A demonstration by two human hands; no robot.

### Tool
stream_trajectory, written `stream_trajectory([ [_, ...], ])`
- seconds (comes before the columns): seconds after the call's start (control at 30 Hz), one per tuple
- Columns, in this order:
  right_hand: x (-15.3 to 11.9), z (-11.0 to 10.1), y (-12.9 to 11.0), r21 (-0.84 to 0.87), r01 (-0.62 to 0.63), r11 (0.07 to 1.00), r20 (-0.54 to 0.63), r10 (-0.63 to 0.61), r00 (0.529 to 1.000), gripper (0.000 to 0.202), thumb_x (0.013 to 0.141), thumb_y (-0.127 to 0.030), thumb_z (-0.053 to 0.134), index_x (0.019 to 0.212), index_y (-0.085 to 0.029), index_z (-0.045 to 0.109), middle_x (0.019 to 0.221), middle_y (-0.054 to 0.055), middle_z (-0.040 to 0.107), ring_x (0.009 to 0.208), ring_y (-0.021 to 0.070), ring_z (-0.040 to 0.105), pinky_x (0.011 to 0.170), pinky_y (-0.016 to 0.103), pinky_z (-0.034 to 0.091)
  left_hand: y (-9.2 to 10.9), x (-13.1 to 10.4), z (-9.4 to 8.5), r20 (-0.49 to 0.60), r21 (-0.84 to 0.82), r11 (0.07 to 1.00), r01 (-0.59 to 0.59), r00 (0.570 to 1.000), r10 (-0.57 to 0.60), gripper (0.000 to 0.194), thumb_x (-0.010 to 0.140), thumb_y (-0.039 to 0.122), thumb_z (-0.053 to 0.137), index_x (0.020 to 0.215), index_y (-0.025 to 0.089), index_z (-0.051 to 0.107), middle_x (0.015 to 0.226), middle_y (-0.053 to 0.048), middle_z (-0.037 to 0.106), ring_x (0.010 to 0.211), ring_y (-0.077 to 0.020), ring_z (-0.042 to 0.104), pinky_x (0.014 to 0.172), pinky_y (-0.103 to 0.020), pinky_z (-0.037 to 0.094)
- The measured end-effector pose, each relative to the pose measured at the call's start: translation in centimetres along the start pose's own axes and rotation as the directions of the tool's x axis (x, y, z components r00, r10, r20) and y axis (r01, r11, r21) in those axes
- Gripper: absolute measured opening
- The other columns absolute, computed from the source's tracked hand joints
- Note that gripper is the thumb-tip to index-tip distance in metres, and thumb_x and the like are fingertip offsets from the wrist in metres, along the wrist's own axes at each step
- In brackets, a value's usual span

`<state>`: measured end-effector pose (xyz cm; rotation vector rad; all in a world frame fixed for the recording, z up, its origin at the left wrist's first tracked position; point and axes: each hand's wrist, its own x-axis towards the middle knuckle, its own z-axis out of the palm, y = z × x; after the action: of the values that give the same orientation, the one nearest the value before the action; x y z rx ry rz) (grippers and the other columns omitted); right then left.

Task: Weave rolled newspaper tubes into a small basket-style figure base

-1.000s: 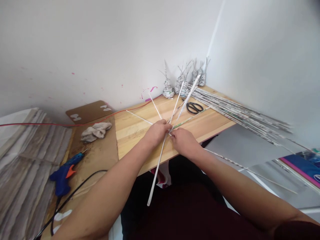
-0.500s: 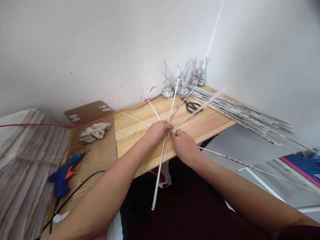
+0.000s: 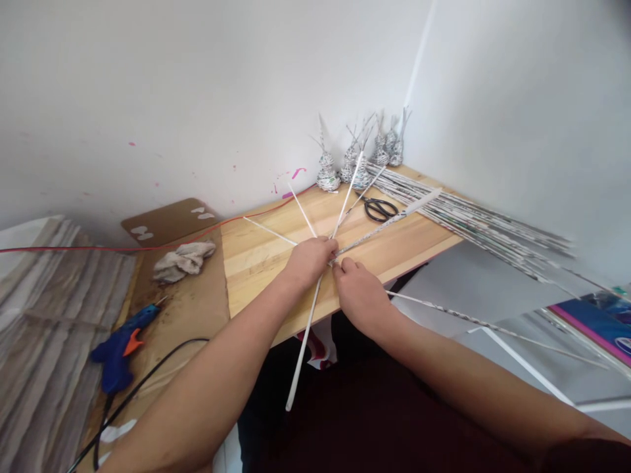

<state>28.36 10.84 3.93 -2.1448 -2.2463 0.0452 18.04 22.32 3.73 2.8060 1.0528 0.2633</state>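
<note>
Several rolled newspaper sticks [image 3: 302, 355] cross at one centre and fan out like spokes above the wooden board [image 3: 261, 282]. Around that crossing my left hand [image 3: 315, 257] is closed, pinching the sticks from the left. My right hand [image 3: 359, 289] is closed too, its thumb and fingers pressed together at the same crossing. A long printed paper stick [image 3: 473, 320] runs out to the right from beneath my right hand. The crossing itself is mostly hidden by my fingers. Black-handled scissors [image 3: 380, 210] lie on the board just beyond my hands.
Several woven paper figures [image 3: 328, 174] stand by the wall, beside a bundle of paper sticks [image 3: 458, 220]. To the left lie a blue glue gun [image 3: 118, 358], a crumpled rag [image 3: 185, 261] and stacked newspaper strips [image 3: 64, 341]. A red cord [image 3: 148, 248] crosses the back.
The spokes have turned slightly clockwise: the near stick's end has swung left and the upper one right. Both hands keep their grip at the crossing. The view has shifted a little.
</note>
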Motion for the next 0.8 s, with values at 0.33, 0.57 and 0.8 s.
stream_trajectory([
  [0.33, 0.1, 1.0, -0.6, -0.01, 0.035, 0.999, -0.061, -0.035, 0.998, 0.041, 0.091, -0.007, 0.034, 0.125, -0.006, 0.057, 0.111, 0.019, 0.06, 0.1, 0.0274, 0.053, 0.085, 0.035, 0.045, -0.7, -0.1, 0.2, -0.008, -0.099, 0.993, -0.069, 0.998, 0.069, 0.019, 0.086, 0.019, 0.051, 0.095, 0.023, 0.068, 0.093, -0.002, 0.067, 0.087, -0.0174, 0.062, 0.077, -0.026, 0.045],
  [0.57, 0.0, 1.4, 0.1, -0.021, 0.061, 0.998, -0.121, -0.063, 0.991, 0.037, 0.092, -0.009, 0.039, 0.124, -0.008, 0.058, 0.108, 0.017, 0.059, 0.101, 0.0271, 0.049, 0.084, 0.035, 0.043, -0.4, -0.1, 0.2, -0.01, -0.106, 0.994, 0.03, 0.999, -0.032, 0.019, 0.086, 0.02, 0.054, 0.093, 0.023, 0.071, 0.091, -0.002, 0.065, 0.086, -0.0175, 0.062, 0.08, -0.027, 0.046],
  [0.8, 0.8, 0.6, 2.7, 0.005, 0.035, 0.999, -0.106, -0.035, 0.994, 0.033, 0.094, -0.015, 0.041, 0.118, -0.021, 0.063, 0.103, 0.012, 0.059, 0.096, 0.0263, 0.048, 0.072, 0.032, 0.039, 0.6, -0.3, 0.2, -0.067, -0.151, 0.957, 0.246, 0.964, -0.258, 0.019, 0.085, 0.017, 0.053, 0.088, 0.02, 0.072, 0.091, -0.005, 0.065, 0.086, -0.0185, 0.063, 0.083, -0.028, 0.047],
])
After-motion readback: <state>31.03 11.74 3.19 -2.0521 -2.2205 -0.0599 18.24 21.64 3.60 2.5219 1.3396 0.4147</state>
